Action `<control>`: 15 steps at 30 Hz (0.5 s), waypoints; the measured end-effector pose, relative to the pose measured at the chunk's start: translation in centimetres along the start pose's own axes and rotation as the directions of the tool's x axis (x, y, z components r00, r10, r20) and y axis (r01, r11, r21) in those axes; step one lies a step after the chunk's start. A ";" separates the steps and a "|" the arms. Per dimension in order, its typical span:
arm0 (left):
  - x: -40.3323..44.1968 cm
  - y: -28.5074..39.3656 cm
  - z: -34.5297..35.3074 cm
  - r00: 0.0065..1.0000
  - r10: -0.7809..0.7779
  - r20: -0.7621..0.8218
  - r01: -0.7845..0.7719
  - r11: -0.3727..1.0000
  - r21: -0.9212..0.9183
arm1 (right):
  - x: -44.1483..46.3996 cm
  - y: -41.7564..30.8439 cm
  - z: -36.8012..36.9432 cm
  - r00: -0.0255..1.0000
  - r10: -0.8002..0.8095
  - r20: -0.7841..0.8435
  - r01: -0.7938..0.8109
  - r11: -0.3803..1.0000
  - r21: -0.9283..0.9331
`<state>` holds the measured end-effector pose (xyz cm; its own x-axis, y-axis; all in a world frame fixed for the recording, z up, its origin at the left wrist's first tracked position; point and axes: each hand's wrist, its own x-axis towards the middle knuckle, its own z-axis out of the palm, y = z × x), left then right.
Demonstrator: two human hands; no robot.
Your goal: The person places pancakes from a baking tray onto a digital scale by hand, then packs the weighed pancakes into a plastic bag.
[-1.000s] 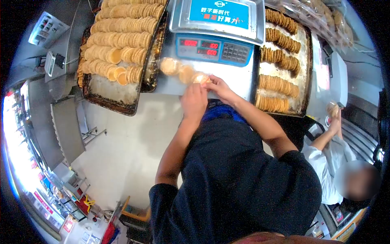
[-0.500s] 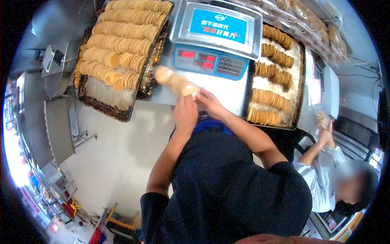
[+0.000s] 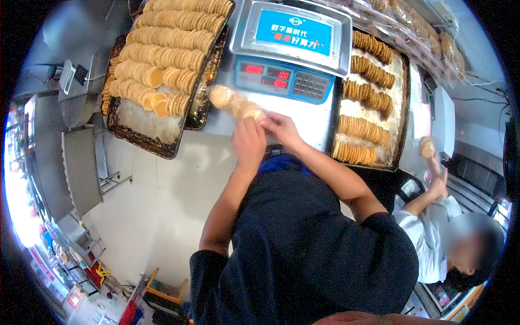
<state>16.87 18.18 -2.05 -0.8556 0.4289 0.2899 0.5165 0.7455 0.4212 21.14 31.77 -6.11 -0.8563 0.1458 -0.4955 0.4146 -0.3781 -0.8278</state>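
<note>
A clear bag of round, thin golden cookies (image 3: 222, 97) lies on the metal tabletop in front of the scale, its near end toward me. My left hand (image 3: 249, 142) is closed on that near end, with its fingers bunched together. From the right, my right hand (image 3: 281, 130) pinches the same end of the bag, its fingertips close to the left ones. What exactly lies between the fingertips is too small to make out. Just beyond the bag stands a blue digital scale (image 3: 281, 81) with lit red figures and a steel pan (image 3: 238, 43).
On the left, a dark-edged baking tray (image 3: 143, 130) holds rows of cookies, overlapping another tray beneath. A second tray (image 3: 398, 103) of cookie rows lies right of the scale. Bagged cookies (image 3: 449, 51) line the far right. A co-worker in white (image 3: 430, 238) holds a bag of cookies (image 3: 427, 147).
Both hands have shifted slightly and stay at the bag's near end. A pale cookie there now shows less. The co-worker's bag has risen and is more visible.
</note>
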 end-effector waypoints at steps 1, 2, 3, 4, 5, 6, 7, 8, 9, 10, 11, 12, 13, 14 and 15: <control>0.2 0.1 -0.2 1.000 -0.004 0.022 0.004 1.000 -0.015 | -0.1 -0.5 0.4 1.000 -0.002 0.003 0.002 1.000 -0.001; 0.3 0.1 -0.2 0.999 -0.007 0.043 0.008 1.000 -0.028 | -0.1 -1.0 0.9 0.997 -0.004 -0.071 0.014 0.991 0.132; 0.2 0.0 -0.2 0.999 -0.007 0.039 0.008 1.000 -0.026 | -0.1 -1.2 1.2 0.990 0.003 -0.144 0.035 0.964 0.263; 0.0 -0.1 0.0 0.999 0.000 0.052 0.003 0.998 -0.059 | 0.1 -1.1 1.2 0.990 0.001 -0.141 0.036 0.964 0.263; -0.1 -0.2 0.1 0.998 0.006 0.067 0.000 0.996 -0.093 | 0.2 -1.0 1.1 0.993 -0.009 -0.120 0.037 0.971 0.237; -0.2 -0.3 0.1 0.998 0.007 0.068 0.000 0.996 -0.092 | 0.1 -1.1 1.2 0.995 -0.017 -0.100 0.038 0.977 0.211; -0.2 -0.4 0.2 0.999 0.010 0.041 -0.006 0.996 -0.088 | 0.1 -1.2 1.2 0.995 -0.017 -0.101 0.038 0.977 0.211; -0.2 -0.5 0.2 1.000 0.014 0.014 -0.012 0.996 -0.083 | 0.0 -1.3 1.2 0.995 -0.035 -0.090 0.047 0.989 0.139; -0.2 -0.5 0.3 1.000 0.014 0.014 -0.013 0.996 -0.083 | 0.0 -1.4 1.2 0.996 -0.052 -0.077 0.057 0.996 0.065; -0.3 -0.6 0.4 1.000 0.023 0.002 -0.023 0.997 -0.074 | 0.2 -1.3 1.0 0.996 -0.052 -0.077 0.057 0.996 0.066; -0.4 -0.7 0.4 0.999 0.031 -0.009 -0.032 0.997 -0.066 | 0.5 -0.9 0.5 0.999 -0.038 -0.035 0.041 0.996 0.075; -0.4 -0.6 0.3 0.999 0.031 -0.010 -0.031 0.997 -0.065 | 0.8 -0.7 0.1 1.000 -0.025 0.008 0.024 0.996 0.083; -0.3 -0.4 0.3 1.000 0.007 0.003 -0.007 0.996 -0.090 | 1.1 -0.3 -0.1 1.000 -0.026 0.010 0.025 0.996 0.083; -0.3 -0.3 0.3 1.000 -0.017 0.017 0.019 0.993 -0.116 | 1.3 0.1 -0.3 0.999 -0.029 0.026 0.024 0.985 0.171; -0.4 -0.3 0.3 1.000 -0.019 0.016 0.021 0.993 -0.115 | 1.3 0.2 -0.4 0.999 -0.033 0.042 0.021 0.966 0.257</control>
<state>17.05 17.93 -2.60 -0.8659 0.4224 0.2680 0.4990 0.6906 0.5235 20.22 32.28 -7.04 -0.8815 0.1199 -0.4566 0.3034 -0.5972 -0.7425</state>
